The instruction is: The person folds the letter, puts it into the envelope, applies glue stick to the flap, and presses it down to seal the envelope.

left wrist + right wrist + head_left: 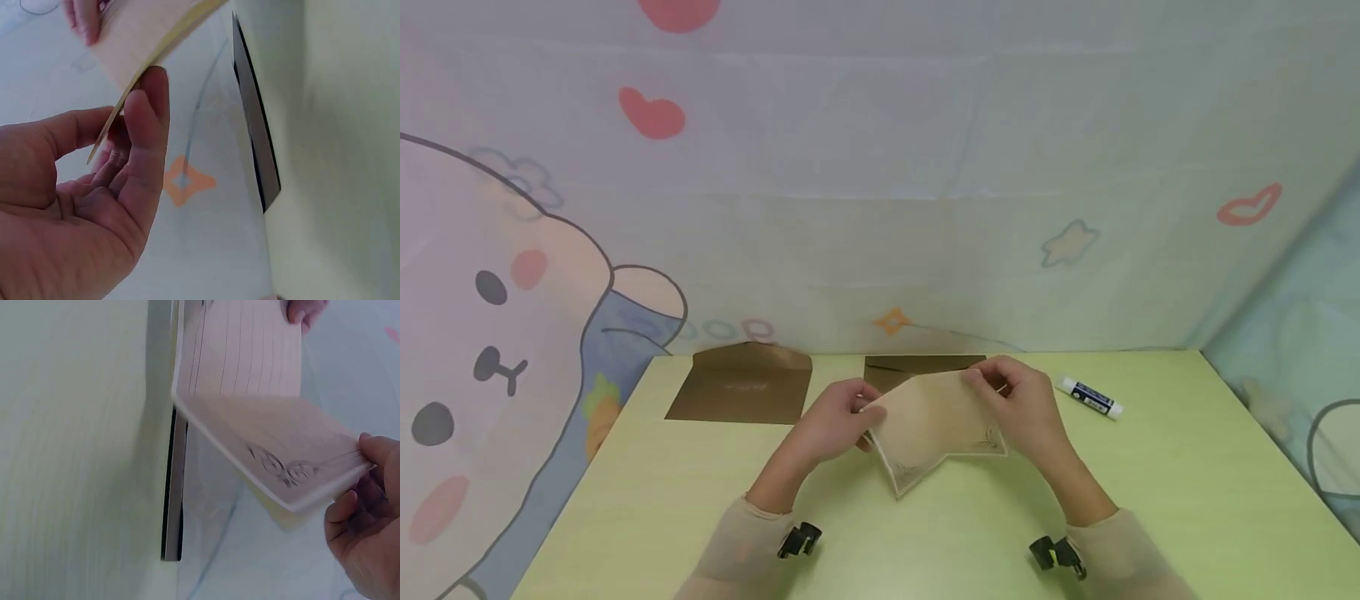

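A cream sheet of lined letter paper [934, 417], with scroll ornaments in its corners and a fold down its middle, is held up above the table. My left hand [837, 419] pinches its left edge between thumb and fingers. At the opposite edge my right hand [1026, 408] grips the sheet the same way. In the right wrist view the ruled lines on the letter paper [262, 356] show, and its near half bends at the crease. A dark brown envelope [917, 363] lies behind the sheet, partly hidden by it.
Another brown envelope [737, 387], its flap raised, lies at the back left of the pale green table [647, 500]. A glue stick [1090, 397] lies to the right of my right hand. A printed cloth [880, 167] hangs behind the table's far edge.
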Demonstrator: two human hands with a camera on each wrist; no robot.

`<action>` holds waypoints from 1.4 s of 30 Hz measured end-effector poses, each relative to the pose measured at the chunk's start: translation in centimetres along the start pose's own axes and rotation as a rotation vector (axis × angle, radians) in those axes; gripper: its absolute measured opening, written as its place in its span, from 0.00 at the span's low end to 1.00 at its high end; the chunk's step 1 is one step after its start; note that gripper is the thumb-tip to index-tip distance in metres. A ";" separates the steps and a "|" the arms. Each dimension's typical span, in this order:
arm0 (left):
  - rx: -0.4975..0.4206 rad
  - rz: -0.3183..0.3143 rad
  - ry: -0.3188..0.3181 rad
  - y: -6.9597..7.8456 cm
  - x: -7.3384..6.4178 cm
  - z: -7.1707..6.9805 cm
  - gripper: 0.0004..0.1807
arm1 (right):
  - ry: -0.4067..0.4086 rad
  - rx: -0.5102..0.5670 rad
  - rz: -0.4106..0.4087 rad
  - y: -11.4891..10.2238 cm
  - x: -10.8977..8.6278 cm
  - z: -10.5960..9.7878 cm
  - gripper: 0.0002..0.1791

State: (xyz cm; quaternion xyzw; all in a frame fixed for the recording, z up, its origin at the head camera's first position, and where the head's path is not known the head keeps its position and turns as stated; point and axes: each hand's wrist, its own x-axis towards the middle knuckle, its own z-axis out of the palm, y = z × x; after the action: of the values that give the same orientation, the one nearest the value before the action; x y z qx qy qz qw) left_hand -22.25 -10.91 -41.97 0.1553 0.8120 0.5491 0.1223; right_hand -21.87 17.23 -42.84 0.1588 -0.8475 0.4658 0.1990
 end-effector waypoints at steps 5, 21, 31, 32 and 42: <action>-0.238 -0.037 -0.083 0.1 0.2 1.6 0.21 | -0.008 -0.089 -0.369 -1.5 -0.7 1.6 0.07; -0.071 0.068 0.133 0.3 0.2 2.5 0.13 | -0.077 -0.353 -0.849 -2.2 -1.6 4.6 0.12; 0.602 0.428 0.283 1.9 -0.8 3.7 0.07 | 0.101 -0.302 -0.639 -3.1 -1.0 2.3 0.17; 0.644 0.465 0.292 2.0 -0.9 3.9 0.07 | 0.099 -0.299 -0.637 -3.1 -1.0 2.2 0.16; 0.749 0.656 0.432 2.6 -1.0 4.9 0.04 | 0.067 -0.288 -0.620 -3.4 -1.1 2.2 0.04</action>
State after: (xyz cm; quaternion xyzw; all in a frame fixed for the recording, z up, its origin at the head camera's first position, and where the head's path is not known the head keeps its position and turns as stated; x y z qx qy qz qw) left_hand -19.20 -6.26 -41.32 0.3170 0.8678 0.2511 -0.2888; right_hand -19.83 13.75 -41.96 0.3639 -0.8089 0.2636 0.3793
